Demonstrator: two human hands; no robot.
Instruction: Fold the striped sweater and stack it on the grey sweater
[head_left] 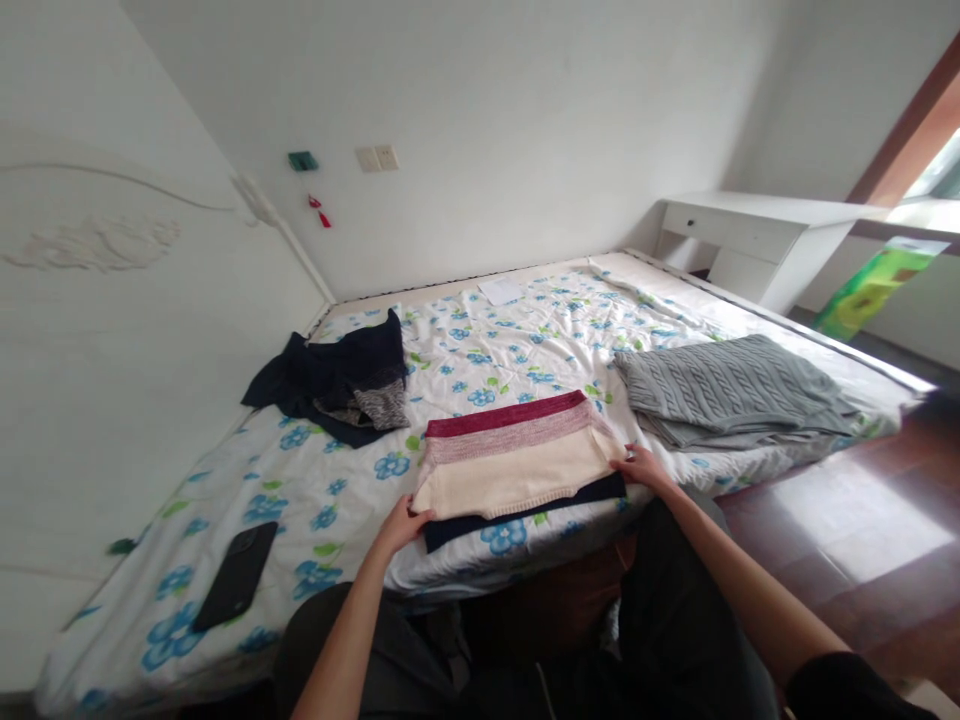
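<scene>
A knitted sweater (510,470) lies folded at the bed's near edge, with cream, mottled pink and dark red bands and a navy part showing beneath the cream. My left hand (401,525) pinches its left near corner. At the opposite side, my right hand (641,468) grips the right edge between thumb and fingers. The sweater rests flat on the floral sheet, stretched between both hands.
A folded grey cable-knit garment (739,390) lies to the right, a crumpled dark garment (337,375) to the left. Nearer on the left is a black phone (237,575). White paper (500,290) lies farther back on the bed (457,345). Beyond stands a white desk (739,230).
</scene>
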